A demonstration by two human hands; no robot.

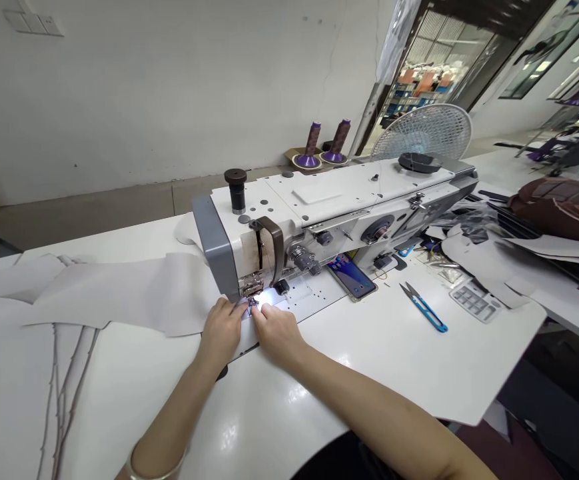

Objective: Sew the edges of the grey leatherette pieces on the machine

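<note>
My left hand [222,328] and my right hand [275,331] sit side by side at the front of a white industrial sewing machine [339,207]. Their fingertips meet on a small dark piece [252,303] just in front of the metal presser foot [252,287], which is lit by a bright lamp. Whether the piece is fabric or leather is too small to tell. A long pale grey sheet of material [129,293] runs left from the machine's head across the table. The needle is hidden behind the foot and my fingers.
Blue-handled thread snips [424,307] and a phone [352,277] lie on the white table [394,360] right of my hands. A grey plastic organiser [474,301], pale pattern pieces and dark brown leather [559,210] lie further right. Two thread cones [325,143] and a fan [422,133] stand behind the machine.
</note>
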